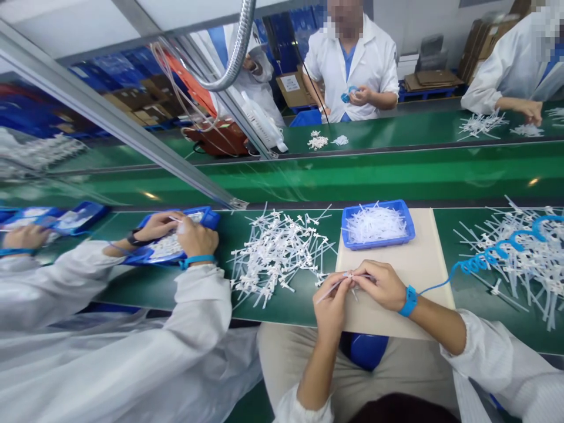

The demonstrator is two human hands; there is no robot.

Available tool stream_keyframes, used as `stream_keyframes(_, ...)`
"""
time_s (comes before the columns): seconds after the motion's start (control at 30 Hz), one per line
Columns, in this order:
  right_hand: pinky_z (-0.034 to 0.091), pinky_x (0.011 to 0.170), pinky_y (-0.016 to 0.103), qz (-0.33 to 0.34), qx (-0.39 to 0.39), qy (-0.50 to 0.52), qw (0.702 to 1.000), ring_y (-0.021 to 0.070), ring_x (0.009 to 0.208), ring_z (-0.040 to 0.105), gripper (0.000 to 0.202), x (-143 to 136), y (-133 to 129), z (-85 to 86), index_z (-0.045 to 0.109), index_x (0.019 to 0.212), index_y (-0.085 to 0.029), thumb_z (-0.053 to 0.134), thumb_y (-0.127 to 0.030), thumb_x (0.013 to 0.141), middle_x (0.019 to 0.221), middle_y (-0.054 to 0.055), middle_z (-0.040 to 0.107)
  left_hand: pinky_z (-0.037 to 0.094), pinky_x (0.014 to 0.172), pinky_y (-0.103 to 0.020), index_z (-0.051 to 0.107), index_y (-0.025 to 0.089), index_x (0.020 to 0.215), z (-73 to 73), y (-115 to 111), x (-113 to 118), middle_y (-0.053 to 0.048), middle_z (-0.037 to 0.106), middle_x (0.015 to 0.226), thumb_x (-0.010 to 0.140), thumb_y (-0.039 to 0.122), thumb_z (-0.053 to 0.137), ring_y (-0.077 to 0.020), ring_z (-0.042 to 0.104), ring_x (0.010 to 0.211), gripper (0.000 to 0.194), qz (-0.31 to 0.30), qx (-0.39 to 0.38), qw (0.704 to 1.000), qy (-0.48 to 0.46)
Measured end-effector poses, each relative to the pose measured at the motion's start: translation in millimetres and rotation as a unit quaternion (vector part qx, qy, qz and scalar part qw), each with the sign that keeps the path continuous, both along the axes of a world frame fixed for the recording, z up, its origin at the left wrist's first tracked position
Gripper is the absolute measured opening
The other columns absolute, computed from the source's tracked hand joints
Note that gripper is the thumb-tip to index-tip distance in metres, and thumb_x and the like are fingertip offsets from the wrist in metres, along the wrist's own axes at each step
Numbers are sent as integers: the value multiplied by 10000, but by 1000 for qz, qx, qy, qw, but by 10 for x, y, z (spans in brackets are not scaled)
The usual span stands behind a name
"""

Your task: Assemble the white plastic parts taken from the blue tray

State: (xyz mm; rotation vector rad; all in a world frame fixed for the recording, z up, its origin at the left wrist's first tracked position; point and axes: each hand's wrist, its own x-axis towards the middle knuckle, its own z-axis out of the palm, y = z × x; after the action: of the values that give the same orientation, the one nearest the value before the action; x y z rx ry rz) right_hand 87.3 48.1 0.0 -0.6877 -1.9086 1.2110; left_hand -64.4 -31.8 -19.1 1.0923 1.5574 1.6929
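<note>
My left hand and my right hand meet over the left part of a beige board. Pinched between the fingertips of both is a small white connector with thin clear tubes; its middle is mostly covered by the fingers. One tube sticks out to the left past my left thumb. Just beyond my hands, on the board, sits a blue tray full of short clear tube pieces. A blue wrist strap circles my right wrist.
Piles of tubed white connectors lie left and right on the green bench. A coiled blue cord crosses the right pile. At left, a co-worker's hands work over a blue tray. Other people stand across a green divider.
</note>
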Motion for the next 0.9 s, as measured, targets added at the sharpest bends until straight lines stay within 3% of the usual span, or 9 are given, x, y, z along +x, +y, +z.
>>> stream_keyframes(0.13, 594, 762, 304, -3, -88, 34, 996, 196, 850, 747, 41, -38, 12, -13, 719, 981, -218, 688, -241, 968, 939, 36, 789, 613, 966, -382, 834, 215, 924, -66, -1, -19, -89, 805, 1070, 930, 304, 803, -235, 761, 1050, 95, 22, 50, 998, 36)
stream_keyframes(0.23, 608, 778, 305, 0, -107, 36, 994, 197, 871, 753, 48, -47, -2, -18, 720, 987, -213, 704, -228, 944, 939, 33, 787, 601, 980, -383, 825, 218, 916, -100, -23, -37, -91, 789, 1135, 934, 282, 796, -234, 746, 1103, 73, 40, 65, 995, 70)
stream_keyframes(0.4, 618, 794, 316, 7, -83, 42, 996, 194, 850, 771, 78, -26, -5, 0, 736, 1018, -217, 667, -241, 991, 953, 40, 801, 613, 932, -364, 822, 224, 896, -96, -39, -30, -75, 806, 1059, 948, 265, 774, -219, 764, 1031, 82, 51, 82, 991, 97)
stream_keyframes(0.63, 609, 752, 303, -3, -28, 29, 999, 190, 800, 762, 96, -21, -9, -1, 751, 996, -216, 656, -228, 995, 931, 44, 810, 635, 878, -364, 850, 219, 913, 12, -44, 13, -65, 828, 928, 902, 283, 820, -229, 788, 907, 71, 67, 44, 992, 101)
stream_keyframes(0.9, 579, 719, 285, -30, -6, 32, 999, 184, 770, 748, 117, -72, -4, -92, 769, 943, -211, 662, -189, 983, 869, 30, 800, 640, 908, -372, 856, 208, 909, -90, -18, -49, -70, 839, 958, 860, 304, 818, -238, 797, 917, 113, 76, -3, 995, 70)
